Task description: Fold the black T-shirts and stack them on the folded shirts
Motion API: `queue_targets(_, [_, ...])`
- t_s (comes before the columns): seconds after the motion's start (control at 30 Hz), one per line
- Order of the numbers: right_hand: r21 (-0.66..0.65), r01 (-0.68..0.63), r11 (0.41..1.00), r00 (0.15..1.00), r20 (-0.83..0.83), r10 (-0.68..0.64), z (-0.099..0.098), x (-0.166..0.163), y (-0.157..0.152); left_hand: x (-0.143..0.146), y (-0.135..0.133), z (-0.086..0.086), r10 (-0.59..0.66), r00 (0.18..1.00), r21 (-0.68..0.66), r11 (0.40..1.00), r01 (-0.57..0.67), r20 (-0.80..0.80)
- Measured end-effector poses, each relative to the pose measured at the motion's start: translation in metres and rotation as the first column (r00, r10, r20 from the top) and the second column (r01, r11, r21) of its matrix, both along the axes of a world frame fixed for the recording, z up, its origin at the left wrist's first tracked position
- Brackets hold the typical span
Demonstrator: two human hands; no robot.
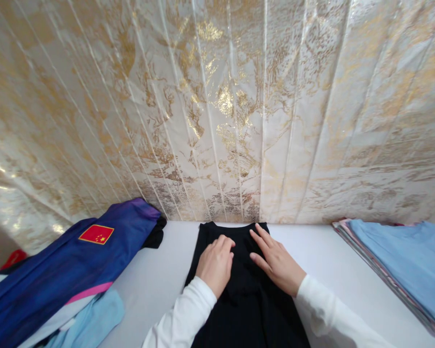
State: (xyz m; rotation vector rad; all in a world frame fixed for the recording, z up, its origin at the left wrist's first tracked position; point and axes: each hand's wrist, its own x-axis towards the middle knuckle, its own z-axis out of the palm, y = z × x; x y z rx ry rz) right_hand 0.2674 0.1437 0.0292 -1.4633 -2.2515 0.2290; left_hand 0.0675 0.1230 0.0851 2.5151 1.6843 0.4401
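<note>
The black garment (250, 309) runs out at the bottom edge, so its lower part is unseen. The left hand (215, 263) and right hand (275, 263) cover its upper middle. Left of it, the blue jacket (58, 270) is cut off and hides most of a red thing (12, 257). Right of it, the stack of clothes (413, 266) is cut off.

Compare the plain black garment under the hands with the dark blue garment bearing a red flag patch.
The plain black garment lies flat mid-table; the dark blue garment slants at the left over other clothes. The black one is unmarked; the blue one has a red patch and pink stripe. Both are soft clothing.
</note>
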Motion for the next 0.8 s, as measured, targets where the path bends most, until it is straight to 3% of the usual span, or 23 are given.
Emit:
queue_targets(0.13, [0.038, -0.013, 0.999, 0.997, -0.078, 0.016, -0.009, 0.008, 0.027, -0.001, 0.030, -0.009, 0.142, 0.990, 0.021, 0.990, -0.142, 0.005])
queue_targets(0.33, [0.171, 0.018, 0.985, 0.982, -0.190, 0.015, -0.033, 0.009, 0.042, -0.004, 0.031, -0.013, 0.252, 0.963, -0.022, 0.968, -0.251, 0.094])
queue_targets(0.5, [0.199, -0.013, 0.980, 0.990, -0.132, 0.040, -0.022, 0.011, 0.045, -0.008, 0.032, -0.017, 0.286, 0.952, -0.063, 0.958, -0.281, 0.107])
queue_targets(0.63, [0.121, 0.089, 0.989, 0.965, -0.257, -0.056, -0.006, 0.034, 0.065, -0.004, 0.026, -0.012, 0.164, 0.978, 0.043, 0.984, -0.171, 0.126])
queue_targets(0.8, [0.030, 0.006, 1.000, 0.949, -0.315, 0.004, -0.001, 0.062, 0.084, 0.018, 0.013, -0.007, -0.182, 0.972, 0.069, 0.982, 0.174, 0.147])
